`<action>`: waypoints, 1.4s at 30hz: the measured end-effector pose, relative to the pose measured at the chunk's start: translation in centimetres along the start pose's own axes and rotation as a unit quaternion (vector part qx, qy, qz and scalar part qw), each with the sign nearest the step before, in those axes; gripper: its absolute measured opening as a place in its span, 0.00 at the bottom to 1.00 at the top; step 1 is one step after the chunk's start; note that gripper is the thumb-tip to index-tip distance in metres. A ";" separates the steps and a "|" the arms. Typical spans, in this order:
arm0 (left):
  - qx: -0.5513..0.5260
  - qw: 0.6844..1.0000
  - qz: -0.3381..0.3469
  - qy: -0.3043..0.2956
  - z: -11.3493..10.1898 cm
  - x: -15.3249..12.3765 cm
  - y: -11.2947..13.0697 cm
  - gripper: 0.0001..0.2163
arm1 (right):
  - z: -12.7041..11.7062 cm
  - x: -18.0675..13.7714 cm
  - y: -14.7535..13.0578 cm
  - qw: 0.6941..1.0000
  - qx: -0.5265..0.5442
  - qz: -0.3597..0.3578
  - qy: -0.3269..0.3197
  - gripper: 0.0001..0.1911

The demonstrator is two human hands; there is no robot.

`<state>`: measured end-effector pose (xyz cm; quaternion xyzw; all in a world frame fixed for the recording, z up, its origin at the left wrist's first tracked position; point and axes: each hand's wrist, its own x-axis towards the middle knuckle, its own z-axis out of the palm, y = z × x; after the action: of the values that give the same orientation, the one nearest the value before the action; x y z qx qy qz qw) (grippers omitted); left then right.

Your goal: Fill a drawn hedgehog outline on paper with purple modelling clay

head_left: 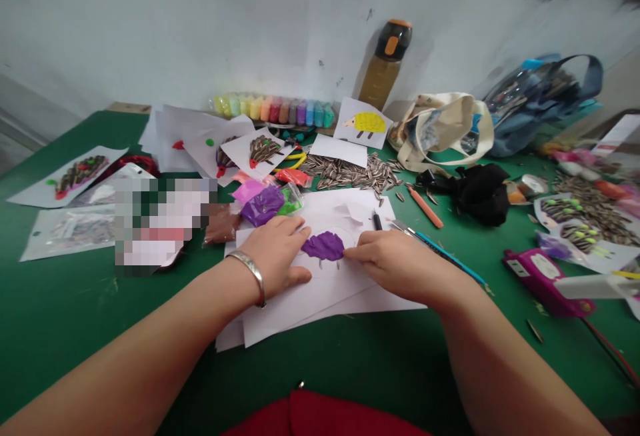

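Observation:
A flat patch of purple clay (324,245) lies on a white sheet of paper (320,289) on the green table (100,303). My left hand (277,253), with a silver bangle on the wrist, rests on the paper with its fingers stretched flat, fingertips touching the left edge of the clay. My right hand (395,259) has its fingers curled, with the fingertips pressing the right edge of the clay. A bag of purple clay (263,204) sits just behind my left hand.
A pile of sunflower seeds (355,173) lies behind the paper. Several clay pots (275,109), a bottle (385,66), seed hedgehog pictures (263,149), an orange pencil (425,208), a cloth bag (440,126), a blue bag (545,99) and a pink glue gun (545,276) surround it.

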<state>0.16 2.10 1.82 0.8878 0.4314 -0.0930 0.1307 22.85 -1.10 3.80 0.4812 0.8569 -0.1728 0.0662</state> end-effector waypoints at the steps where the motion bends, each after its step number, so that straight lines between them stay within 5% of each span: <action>1: -0.001 1.000 0.000 0.002 0.0 0.0 0.0 0.32 | 0.0 0.0 0.0 1.000 0.002 0.002 -0.001 0.19; 16: -0.006 1.000 0.003 0.009 0.1 0.0 -0.1 0.32 | -0.2 -0.1 0.1 1.000 0.019 -0.008 0.003 0.19; 22: -0.009 1.000 0.006 0.011 0.0 0.0 -0.1 0.31 | 0.1 0.0 0.3 0.996 0.044 -0.002 0.081 0.24; 27: -0.014 1.000 0.006 0.019 0.0 -0.1 0.0 0.30 | 1.1 0.6 -0.3 0.997 0.014 -0.007 0.074 0.29; 42: 0.001 0.999 0.011 0.033 0.6 -0.1 -0.1 0.31 | 2.5 2.5 -1.7 0.991 -0.097 0.024 0.089 0.23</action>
<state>-0.06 1.92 1.30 0.8952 0.4254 -0.0628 0.1168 19.96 -0.85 1.18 0.5063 0.8603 -0.0438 0.0401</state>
